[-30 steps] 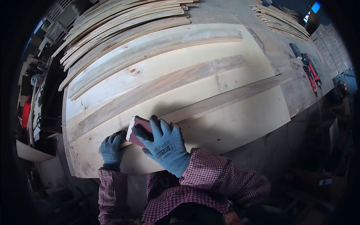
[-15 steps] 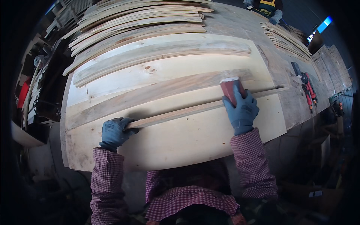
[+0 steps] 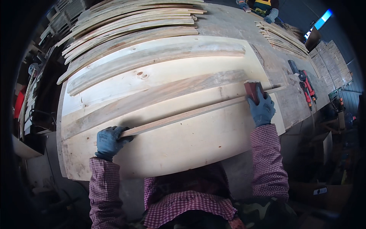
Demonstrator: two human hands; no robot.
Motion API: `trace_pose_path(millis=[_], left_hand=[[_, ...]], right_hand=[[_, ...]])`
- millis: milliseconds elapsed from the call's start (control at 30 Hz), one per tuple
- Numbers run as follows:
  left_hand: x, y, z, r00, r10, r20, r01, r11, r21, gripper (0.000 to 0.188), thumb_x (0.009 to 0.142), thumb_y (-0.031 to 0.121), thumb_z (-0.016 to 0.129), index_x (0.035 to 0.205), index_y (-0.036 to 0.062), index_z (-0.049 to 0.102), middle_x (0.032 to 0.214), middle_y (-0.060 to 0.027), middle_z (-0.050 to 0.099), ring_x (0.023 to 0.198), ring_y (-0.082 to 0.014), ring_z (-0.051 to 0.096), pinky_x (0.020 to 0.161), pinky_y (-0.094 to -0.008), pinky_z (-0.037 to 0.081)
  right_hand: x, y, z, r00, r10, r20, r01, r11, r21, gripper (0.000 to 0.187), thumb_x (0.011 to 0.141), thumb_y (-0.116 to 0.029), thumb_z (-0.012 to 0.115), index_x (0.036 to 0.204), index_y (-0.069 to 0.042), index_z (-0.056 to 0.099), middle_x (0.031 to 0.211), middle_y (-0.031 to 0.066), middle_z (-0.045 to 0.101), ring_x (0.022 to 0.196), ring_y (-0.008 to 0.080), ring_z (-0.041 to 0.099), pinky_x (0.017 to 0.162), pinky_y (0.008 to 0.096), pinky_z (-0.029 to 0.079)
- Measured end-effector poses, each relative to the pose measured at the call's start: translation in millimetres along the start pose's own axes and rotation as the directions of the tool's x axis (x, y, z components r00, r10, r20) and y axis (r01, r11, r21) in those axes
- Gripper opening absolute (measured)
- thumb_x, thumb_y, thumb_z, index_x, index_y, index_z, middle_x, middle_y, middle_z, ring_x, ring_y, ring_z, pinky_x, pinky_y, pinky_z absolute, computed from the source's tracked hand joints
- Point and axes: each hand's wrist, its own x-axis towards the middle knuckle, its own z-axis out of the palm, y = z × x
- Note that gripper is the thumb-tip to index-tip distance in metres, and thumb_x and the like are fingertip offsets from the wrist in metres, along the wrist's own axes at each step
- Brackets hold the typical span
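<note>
1. The left hand [image 3: 109, 142], in a blue-grey work glove, is at the left of the frame, its fingers wrapped around the left end of a long, narrow strip of light brown wood [image 3: 190, 114].
2. That strip runs from the left hand, at centre left, up toward the right of the frame, above a large pale plywood sheet [image 3: 183, 147].
3. The right hand [image 3: 262, 110], in a matching glove, is right of centre, grasping a dark red rectangular block with a sanding-block look [image 3: 252, 91]; the block is against the strip, near its right end.
4. Both forearms enter from the lower edge in purple-and-white checked sleeves [image 3: 105, 187].
5. Just above the strip, a wide, flat, grey-brown wooden board [image 3: 164, 95] lies aslant on the sheet.
6. Higher in the frame, a short stack of pale grey boards [image 3: 156, 59] also lies on the sheet.
7. The sheet rests on a broad, worn, grey-brown worktop [image 3: 232, 28], with a large pile of long wooden slats [image 3: 133, 24] at the upper left.
8. At the upper right are a smaller pile of slats [image 3: 280, 40] and, below it, red-and-black handheld tools [image 3: 308, 87].
9. At the top right, beyond the worktop, a co-worker [image 3: 263, 7] in dark and yellow clothing is partly visible.
</note>
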Motion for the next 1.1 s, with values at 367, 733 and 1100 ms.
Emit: trace_pose_path(millis=[367,733,1100], left_hand=[[0.0,-3.8,6.9,0.998,0.030,-0.051,-0.030,1.000,-0.001,0.036,0.071,0.036,0.082,0.099,0.0150,0.073,0.081,-0.0082,0.071,0.073,-0.0294,0.068,0.067,-0.0411,0.053],[4.7,3.9,7.4,0.996,0.067,-0.061,-0.068,0.998,-0.013,0.037,0.077,0.046,0.077,0.097,0.0154,0.073,0.083,-0.0063,0.073,0.074,-0.0275,0.069,0.069,-0.0404,0.055],[-7.7,-1.3,7.7,0.989,0.100,-0.108,-0.093,0.994,0.065,0.054,0.071,0.041,0.082,0.117,0.0172,0.068,0.092,-0.0046,0.071,0.077,-0.0263,0.068,0.073,-0.0411,0.055]], right_hand=[[-152.0,-183.2,-39.9,0.727,-0.674,-0.128,0.673,0.664,0.325,0.072,0.080,-0.049,0.072,0.146,-0.029,0.049,0.137,0.0211,0.047,0.116,0.0359,0.049,0.089,0.0501,0.042],[39.5,83.2,19.1,0.979,0.196,0.061,-0.189,0.976,-0.104,0.072,0.088,-0.064,0.059,0.153,-0.043,0.034,0.133,0.0202,0.055,0.116,0.0419,0.055,0.094,0.0530,0.047],[-144.0,-247.3,-51.2,0.690,-0.722,-0.053,0.701,0.648,0.299,0.071,0.083,-0.050,0.069,0.147,-0.027,0.048,0.131,0.0180,0.050,0.110,0.0351,0.049,0.085,0.0518,0.039]])
